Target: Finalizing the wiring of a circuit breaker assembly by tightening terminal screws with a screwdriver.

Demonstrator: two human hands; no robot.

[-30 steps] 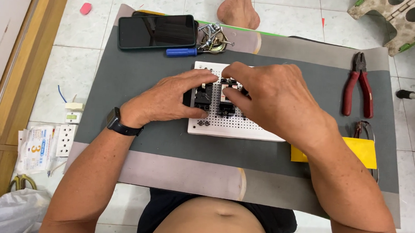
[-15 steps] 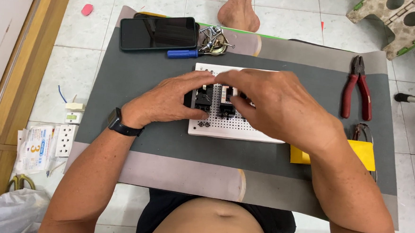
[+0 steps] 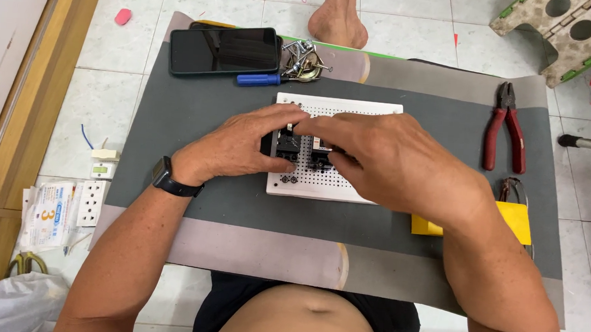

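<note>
Two bare hands meet over a white perforated board (image 3: 372, 109) lying on a dark grey mat (image 3: 190, 113) spread on the tiled floor. Left hand (image 3: 242, 146) — a black watch (image 3: 167, 177) on its wrist — has its fingers curled around a small black switch module (image 3: 288, 147) standing on the board, thumb low on the near side, fingertips on top; the grip is closed on that module. Right hand (image 3: 393, 161) comes in from the other side, its fingers bent over a second black module (image 3: 319, 157) just beside the first (most of this part is hidden under the fingers, so whether it is pinched or only pressed cannot be told). Both modules sit near the middle of the board's left half.

Surroundings: a dark smartphone (image 3: 224, 50) at the mat's far edge, a blue-handled screwdriver (image 3: 259, 80) just before it, and a small heap of metal screws (image 3: 304, 57) beside them. Red-handled pliers (image 3: 505, 130) lie well apart to the right — with a yellow card (image 3: 518, 221) nearer the right forearm. White wall sockets (image 3: 90, 202) rest on the tiles left of the mat.
</note>
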